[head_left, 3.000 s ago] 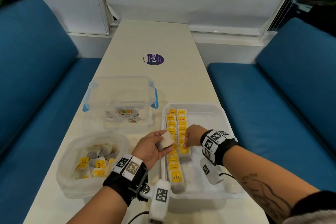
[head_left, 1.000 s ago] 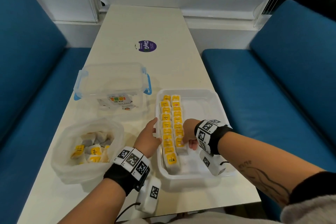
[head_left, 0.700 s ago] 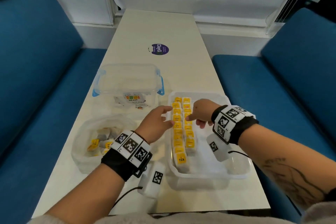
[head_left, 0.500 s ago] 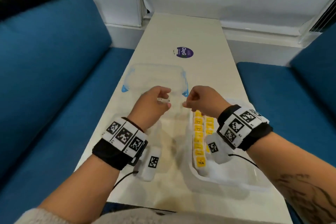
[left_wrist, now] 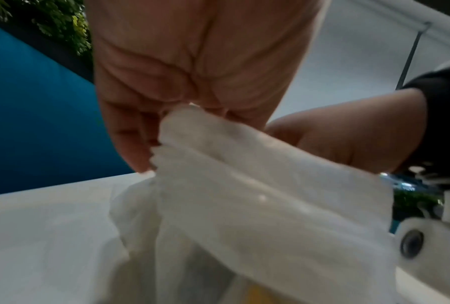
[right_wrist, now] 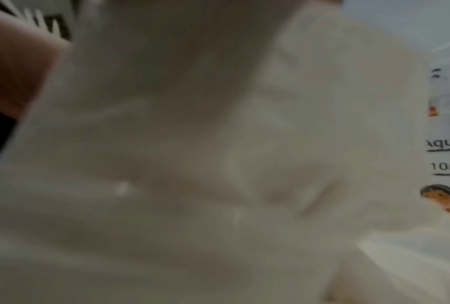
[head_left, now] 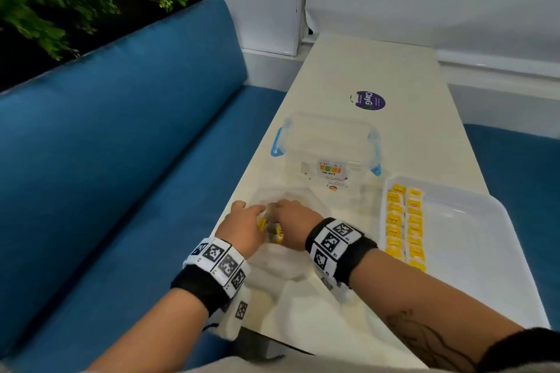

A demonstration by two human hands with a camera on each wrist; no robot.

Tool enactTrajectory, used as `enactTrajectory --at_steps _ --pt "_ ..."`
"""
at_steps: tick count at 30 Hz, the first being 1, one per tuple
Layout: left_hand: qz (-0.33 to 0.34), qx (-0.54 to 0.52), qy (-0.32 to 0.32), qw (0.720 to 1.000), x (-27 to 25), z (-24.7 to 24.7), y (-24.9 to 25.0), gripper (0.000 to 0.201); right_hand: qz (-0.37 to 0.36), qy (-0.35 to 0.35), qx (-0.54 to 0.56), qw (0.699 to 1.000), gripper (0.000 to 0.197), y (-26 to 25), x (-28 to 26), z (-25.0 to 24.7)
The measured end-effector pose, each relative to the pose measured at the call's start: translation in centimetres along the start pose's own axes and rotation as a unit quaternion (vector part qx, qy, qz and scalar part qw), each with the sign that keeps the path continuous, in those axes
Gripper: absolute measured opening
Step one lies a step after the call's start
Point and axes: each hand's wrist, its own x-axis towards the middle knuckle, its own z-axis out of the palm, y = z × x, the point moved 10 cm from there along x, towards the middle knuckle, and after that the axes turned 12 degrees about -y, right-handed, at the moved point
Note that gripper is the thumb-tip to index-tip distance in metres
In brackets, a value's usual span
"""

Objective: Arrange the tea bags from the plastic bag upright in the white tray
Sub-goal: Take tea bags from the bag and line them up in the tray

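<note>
Both hands are at the plastic bag (head_left: 291,254), which lies on the desk (head_left: 403,76) near its left edge, at about 9 o'clock from the white tray (head_left: 472,239). The left hand (head_left: 242,230) has its fingers (left_wrist: 130,144) curled round a gathered fold of the bag's rim, as the left wrist view shows. The right hand (head_left: 291,221) reaches into the bag's mouth just beside the left; whether it is clenched or grasping anything I cannot tell, since its wrist view is filled with blurred plastic. Yellow-tagged tea bags (head_left: 272,232) show between the two hands inside the bag. In the tray, two rows of tea bags (head_left: 404,227) stand along its left side. A clear box (head_left: 330,145) with blue clips sits at 12 o'clock from the bag, a purple sticker (head_left: 370,100) beyond it.
</note>
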Motion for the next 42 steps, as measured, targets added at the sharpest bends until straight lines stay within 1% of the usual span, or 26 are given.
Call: enactTrajectory --at_steps 2,4,8,10,13,15,16,18,20,23,25,27,28,29,31,34,36,39,42 --pt "0.008 0.019 -0.007 1.0 -0.1 0.5 0.1 0.06 0.013 -0.012 -0.011 1.0 0.051 0.2 0.1 0.9" --pt "0.025 0.026 0.012 0.999 -0.4 0.5 0.5 0.062 0.011 -0.034 -0.037 0.999 0.057 0.0 -0.3 1.7" --pt "0.051 0.013 0.047 0.998 -0.8 0.3 0.9 0.064 -0.006 -0.048 -0.156 0.986 0.049 -1.3 -1.4 2.1" --pt "0.059 0.006 0.056 0.997 -0.8 0.2 1.0 0.064 -0.015 -0.043 -0.175 0.983 0.046 -1.5 -1.4 2.2" --pt "0.064 0.002 0.061 0.996 -1.0 0.0 1.2 0.063 -0.019 -0.016 -0.18 0.983 0.047 -1.5 -1.0 1.8" --pt "0.072 0.001 0.067 0.995 -1.2 -0.3 1.5 0.063 -0.043 -0.01 -0.201 0.979 0.05 -2.3 -0.5 1.9" --pt "0.078 0.0 0.071 0.994 -1.3 -0.4 1.7 0.064 -0.054 -0.021 -0.227 0.972 0.05 -2.8 -0.1 2.3" --pt "0.092 -0.007 0.077 0.993 -1.4 -0.3 2.1 0.065 -0.052 -0.064 -0.274 0.958 0.054 -2.9 0.6 3.6" --pt "0.099 -0.012 0.076 0.992 -1.5 0.0 2.2 0.066 -0.03 -0.094 -0.277 0.956 0.061 -2.4 1.2 4.2" --pt "0.104 -0.01 0.074 0.992 -1.4 0.2 2.0 0.065 -0.003 -0.125 -0.291 0.949 0.059 -2.0 1.7 4.8" --pt "0.112 -0.007 0.08 0.99 -1.3 0.2 2.1 0.063 0.017 -0.138 -0.258 0.956 0.049 -1.4 1.6 5.1" --pt "0.111 0.0 0.079 0.991 -1.2 0.3 2.1 0.064 0.018 -0.093 -0.157 0.983 0.034 -0.8 1.4 4.2" --pt "0.107 0.004 0.076 0.991 -1.2 0.3 2.1 0.065 0.012 -0.07 -0.115 0.991 0.028 -0.6 1.2 3.7" --pt "0.102 0.007 0.074 0.992 -1.2 0.4 2.1 0.066 0.009 -0.064 -0.095 0.993 0.024 -0.4 1.0 3.4" --pt "0.098 0.012 0.073 0.992 -1.2 0.3 2.1 0.068 -0.002 -0.057 -0.081 0.995 0.022 -0.4 0.7 2.9" --pt "0.096 0.01 0.065 0.993 -1.0 0.4 2.1 0.068 -0.04 -0.04 -0.075 0.996 0.029 -1.0 -0.3 1.7" --pt "0.092 -0.001 0.063 0.994 -0.8 0.2 2.0 0.066 -0.066 -0.004 -0.031 0.997 0.029 -1.0 -0.8 0.5" --pt "0.089 -0.022 0.063 0.994 -0.5 -0.1 1.8 0.064 -0.074 0.036 0.061 0.995 0.018 -0.1 -1.3 -1.3" --pt "0.099 -0.03 0.071 0.992 -0.4 -0.3 2.1 0.062 -0.073 0.06 0.104 0.99 0.02 0.7 -1.8 -2.8"
